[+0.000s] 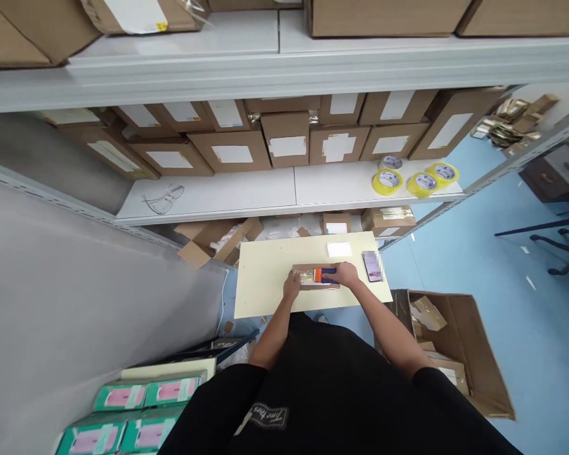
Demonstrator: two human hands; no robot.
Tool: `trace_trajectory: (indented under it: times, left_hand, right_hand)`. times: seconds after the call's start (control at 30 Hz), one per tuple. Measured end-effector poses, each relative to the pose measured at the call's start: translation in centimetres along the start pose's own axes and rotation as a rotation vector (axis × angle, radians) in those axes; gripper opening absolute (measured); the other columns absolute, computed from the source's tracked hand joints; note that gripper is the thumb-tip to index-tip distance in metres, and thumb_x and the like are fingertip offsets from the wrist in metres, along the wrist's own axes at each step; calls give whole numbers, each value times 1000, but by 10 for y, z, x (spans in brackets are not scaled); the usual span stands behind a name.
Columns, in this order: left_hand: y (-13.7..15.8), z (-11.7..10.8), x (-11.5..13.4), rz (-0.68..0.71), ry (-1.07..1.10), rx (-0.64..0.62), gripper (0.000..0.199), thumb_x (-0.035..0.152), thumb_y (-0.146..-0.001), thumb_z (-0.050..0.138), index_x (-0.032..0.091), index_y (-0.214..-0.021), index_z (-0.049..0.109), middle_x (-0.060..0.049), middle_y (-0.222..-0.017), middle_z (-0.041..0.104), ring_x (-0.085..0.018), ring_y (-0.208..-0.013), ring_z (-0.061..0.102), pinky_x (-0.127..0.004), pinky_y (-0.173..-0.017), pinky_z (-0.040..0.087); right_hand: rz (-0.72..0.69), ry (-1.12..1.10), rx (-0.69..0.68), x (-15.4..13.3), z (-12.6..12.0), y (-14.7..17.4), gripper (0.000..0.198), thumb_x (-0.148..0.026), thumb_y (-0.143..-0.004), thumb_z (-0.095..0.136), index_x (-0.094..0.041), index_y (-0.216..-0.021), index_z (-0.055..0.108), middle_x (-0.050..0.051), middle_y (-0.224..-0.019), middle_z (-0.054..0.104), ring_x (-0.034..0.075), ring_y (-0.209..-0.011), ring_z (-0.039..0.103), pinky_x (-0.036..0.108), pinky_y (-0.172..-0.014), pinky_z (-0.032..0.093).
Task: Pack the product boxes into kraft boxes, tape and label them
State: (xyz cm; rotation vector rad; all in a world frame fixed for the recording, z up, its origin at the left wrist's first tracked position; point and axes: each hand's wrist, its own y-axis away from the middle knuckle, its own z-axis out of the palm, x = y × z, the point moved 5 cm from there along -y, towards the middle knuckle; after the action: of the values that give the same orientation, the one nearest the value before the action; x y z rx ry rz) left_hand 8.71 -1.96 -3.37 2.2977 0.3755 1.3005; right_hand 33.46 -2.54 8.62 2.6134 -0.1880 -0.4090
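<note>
A small flat cardboard box [309,266] lies on the cream board [265,278] in front of me. My left hand [291,284] grips the box's left end. Over the box, my right hand [345,275] is closed around the dark blue handle of a tape dispenser [318,275] with an orange part. Clear shiny tape shows on the box between the dispenser and my left hand. Beyond the box lies a white card or label stack [339,249]. A phone [372,266] rests right of my right hand.
Behind the board, a grey shelf [246,189] bears labelled cartons [232,153], eyeglasses [165,200] and several tape rolls [387,181]. An open carton [208,243] stands below it at left. A large open carton [474,354] is at right; green boxes [137,411] sit at lower left.
</note>
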Motion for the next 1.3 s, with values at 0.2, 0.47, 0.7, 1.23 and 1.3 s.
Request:
trace_trajectory:
  times: [0.2, 0.47, 0.7, 1.23, 1.3]
  left_hand:
    - [5, 30, 17, 24, -121, -24, 62, 60, -103, 41, 14, -142, 57, -22, -126, 73, -37, -119, 68, -42, -98, 49]
    - [-4, 28, 15, 49, -143, -62, 59, 61, -102, 43, 17, -138, 59, -21, -130, 71, -38, -124, 66, -44, -103, 48]
    - [-12, -31, 7, 61, -114, -28, 43, 56, -101, 48, 21, -110, 72, -13, -121, 77, -30, -121, 69, -36, -104, 49]
    - [14, -113, 16, 4, -19, 192, 70, 70, -87, 64, 25, -141, 63, -12, -134, 73, -34, -130, 65, -40, -108, 49]
    - [9, -118, 14, 7, 6, 116, 66, 73, -84, 65, 23, -126, 72, -12, -128, 76, -35, -128, 66, -39, -105, 50]
  right_hand:
    - [100, 69, 18, 78, -13, 19, 71, -84, -81, 64, -17, -98, 81, 19, -103, 80, 30, -95, 74, 30, -72, 49]
    - [333, 76, 44, 202, -32, 65, 70, -83, -79, 67, -15, -89, 80, 23, -96, 79, 32, -88, 73, 33, -66, 47]
    - [222, -10, 50, 104, -11, 32, 71, -84, -78, 67, -16, -89, 80, 21, -101, 80, 31, -94, 76, 31, -70, 50]
    - [32, -181, 85, -96, 16, 23, 48, -66, -91, 59, -21, -98, 75, 17, -105, 80, 34, -100, 77, 35, -77, 55]
    - [16, -242, 68, -91, 25, 23, 41, -60, -92, 60, -22, -93, 73, 16, -102, 81, 32, -98, 78, 32, -73, 53]
